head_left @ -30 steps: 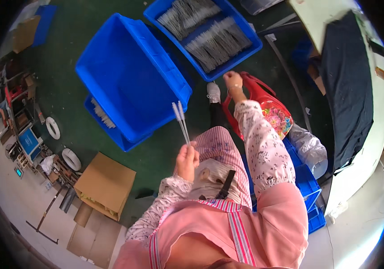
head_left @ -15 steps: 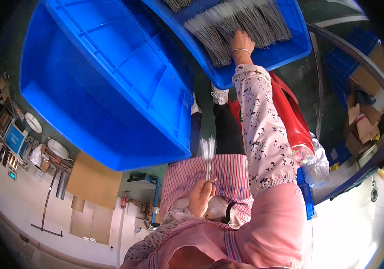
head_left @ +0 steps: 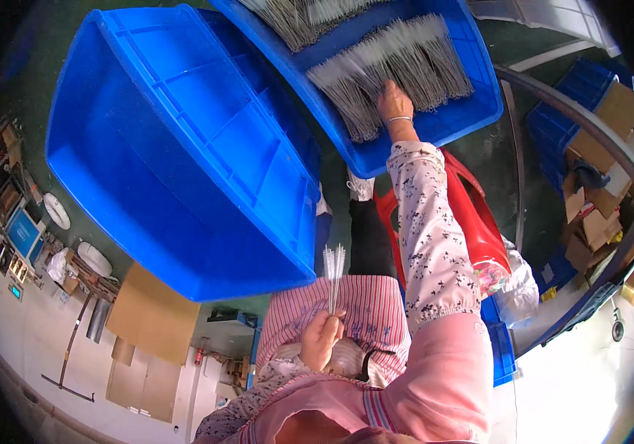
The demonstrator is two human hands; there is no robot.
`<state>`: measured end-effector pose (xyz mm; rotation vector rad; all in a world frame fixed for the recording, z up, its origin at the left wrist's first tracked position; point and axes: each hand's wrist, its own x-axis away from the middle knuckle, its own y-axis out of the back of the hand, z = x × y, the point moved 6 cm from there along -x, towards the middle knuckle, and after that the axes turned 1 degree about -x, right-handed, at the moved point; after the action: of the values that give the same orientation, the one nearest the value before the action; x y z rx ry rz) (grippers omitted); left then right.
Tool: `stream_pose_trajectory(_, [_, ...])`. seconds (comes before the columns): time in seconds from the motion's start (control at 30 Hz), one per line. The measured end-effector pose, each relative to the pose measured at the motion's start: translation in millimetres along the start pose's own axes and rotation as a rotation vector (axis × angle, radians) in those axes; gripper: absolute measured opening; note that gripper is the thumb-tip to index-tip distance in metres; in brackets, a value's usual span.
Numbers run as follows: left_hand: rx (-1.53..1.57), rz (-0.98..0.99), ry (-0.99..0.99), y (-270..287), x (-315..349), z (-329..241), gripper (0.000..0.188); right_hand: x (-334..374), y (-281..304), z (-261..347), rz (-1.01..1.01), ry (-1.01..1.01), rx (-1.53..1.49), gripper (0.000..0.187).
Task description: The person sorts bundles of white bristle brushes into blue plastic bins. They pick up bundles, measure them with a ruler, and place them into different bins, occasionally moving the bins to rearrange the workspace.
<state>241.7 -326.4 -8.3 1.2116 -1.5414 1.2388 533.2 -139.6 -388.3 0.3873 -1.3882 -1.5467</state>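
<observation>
An empty blue crate point(head_left: 184, 148) is filling the view from nine to twelve o'clock. A blue tray point(head_left: 472, 111) of thin brushes point(head_left: 406, 66) is lying at one o'clock. The right hand point(head_left: 395, 103) is resting on them, fingers spread. Near six o'clock, the left hand point(head_left: 322, 337) is pinching two brushes point(head_left: 332, 277) upright.

The person wears a pink apron point(head_left: 435, 377) with red-and-white striped trim at the neckline. Beneath it, both arms are covered by long white sleeve covers point(head_left: 428, 237) printed with small dark flowers, gathered with elastic near the upper arm. A thin silver bangle point(head_left: 399, 119) circles the right wrist. A pink-and-white striped cloth point(head_left: 365, 311) covers the lap, and one white shoe point(head_left: 361, 186) shows below.
</observation>
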Motion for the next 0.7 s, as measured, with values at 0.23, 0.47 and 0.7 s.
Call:
stream_pose_trajectory(0.23, [0.037, -0.025, 0.013, -4.1, -11.5, -5.4, 0.023, -0.5, 7.8, 8.1, -0.093, -0.085, 0.030, 0.012])
stream_pose_trajectory(0.47, [0.033, 0.015, -0.033, -5.6, -9.2, -22.3, 0.022, 19.2, 57.5, 23.3, -0.357, 0.044, -0.121, 0.015])
stream_pose_trajectory(0.7, [-0.011, 0.019, -0.192, -22.2, 3.6, -59.7, 0.024, 30.5, 148.5, 33.1, -0.513, 0.149, -0.365, 0.019])
